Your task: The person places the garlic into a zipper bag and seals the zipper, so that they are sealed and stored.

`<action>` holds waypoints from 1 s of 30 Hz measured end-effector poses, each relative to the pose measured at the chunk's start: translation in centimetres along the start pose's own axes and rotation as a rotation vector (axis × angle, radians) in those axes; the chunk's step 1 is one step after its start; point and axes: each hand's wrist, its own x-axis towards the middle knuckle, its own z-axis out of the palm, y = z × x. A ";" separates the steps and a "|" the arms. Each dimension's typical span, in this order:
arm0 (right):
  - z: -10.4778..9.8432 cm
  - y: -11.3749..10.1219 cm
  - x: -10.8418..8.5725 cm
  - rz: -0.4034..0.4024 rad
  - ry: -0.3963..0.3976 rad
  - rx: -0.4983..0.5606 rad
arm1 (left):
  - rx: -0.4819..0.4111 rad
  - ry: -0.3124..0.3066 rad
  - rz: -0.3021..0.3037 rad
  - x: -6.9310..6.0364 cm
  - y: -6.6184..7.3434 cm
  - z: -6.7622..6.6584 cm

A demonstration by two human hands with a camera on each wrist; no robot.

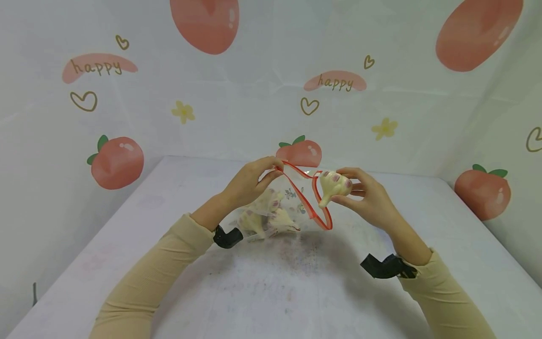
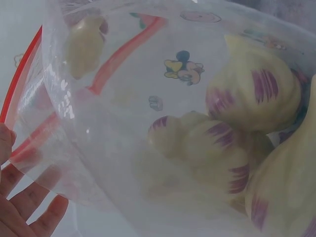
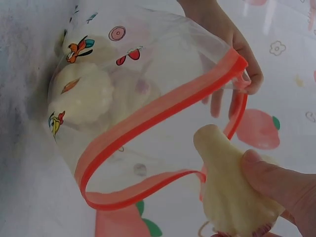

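Observation:
A clear plastic bag (image 1: 296, 200) with a red zip edge and small cartoon prints stands mouth open toward the right. My left hand (image 1: 252, 182) pinches the upper corner of its red edge. Several garlic bulbs (image 1: 281, 220) with purple marks lie inside, also plain through the film in the left wrist view (image 2: 256, 89). My right hand (image 1: 369, 195) holds one more garlic bulb (image 1: 334, 184) between thumb and fingers, right at the bag's mouth, its stem pointing down. In the right wrist view this bulb (image 3: 232, 182) is beside the red rim.
The white table (image 1: 271, 292) has faint stains in front of the bag. Behind it hangs a white backdrop (image 1: 254, 103) with printed fruit, hearts, flowers and the word happy. Black bands are on both wrists.

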 end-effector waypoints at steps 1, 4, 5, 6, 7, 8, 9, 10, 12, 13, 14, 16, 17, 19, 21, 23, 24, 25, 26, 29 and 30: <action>0.1 0.0 0.0 -0.008 0.001 0.004 | 0.000 0.001 0.001 0.0 0.0 0.0; 0.3 -0.1 0.0 -0.034 0.007 0.018 | 0.001 0.003 0.002 0.0 0.0 0.0; 0.4 -0.1 0.0 -0.041 0.007 0.020 | 0.000 0.004 0.002 0.0 0.0 0.0; 0.5 -0.1 0.0 -0.047 0.008 0.020 | 0.000 0.004 0.003 0.0 0.0 0.0; 0.5 -0.2 0.0 -0.055 0.008 0.020 | 0.000 0.005 0.003 0.0 0.0 0.0; 0.6 -0.2 0.0 -0.058 0.006 0.020 | 0.000 0.006 0.004 0.0 0.0 0.0; 0.7 -0.2 0.1 -0.062 0.004 0.018 | 0.000 0.007 0.005 0.0 0.0 0.0; 0.8 -0.3 0.1 -0.066 0.003 0.013 | 0.000 0.009 0.007 0.1 0.0 0.1; 0.9 -0.3 0.1 -0.072 -0.001 0.005 | 0.001 0.013 0.008 0.1 0.0 0.1; 1.0 -0.4 0.1 -0.075 -0.003 0.005 | 0.000 0.015 0.009 0.0 0.0 0.1; 1.0 -0.4 0.1 -0.077 -0.005 0.005 | 0.001 0.016 0.010 0.0 0.0 0.1; 1.2 -0.5 0.1 -0.086 -0.006 0.004 | 0.001 0.018 0.011 0.0 0.0 0.1; 1.2 -0.6 0.1 -0.090 -0.007 0.006 | 0.002 0.017 0.011 0.0 0.0 0.1; 1.4 -0.7 0.1 -0.099 -0.006 0.013 | 0.004 0.016 0.010 0.0 -0.1 0.1; 1.5 -0.9 0.0 -0.107 -0.005 0.016 | 0.006 0.013 0.007 0.0 0.0 0.1; 1.6 -1.0 0.0 -0.114 -0.004 0.019 | 0.006 0.010 0.005 0.0 0.0 0.1; 1.7 -1.1 0.0 -0.119 -0.004 0.017 | 0.005 0.009 0.004 0.0 0.0 0.1; 1.7 -1.2 0.0 -0.120 -0.006 0.019 | 0.004 0.008 0.003 0.0 0.0 0.1; 1.8 -1.2 0.0 -0.124 -0.007 0.018 | 0.004 0.008 0.002 0.1 0.1 0.1; 2.0 -1.3 0.0 -0.142 -0.010 0.014 | 0.005 0.007 0.001 0.1 0.1 0.0; 2.0 -1.3 0.0 -0.149 -0.010 0.015 | 0.007 0.007 0.001 0.0 0.1 0.0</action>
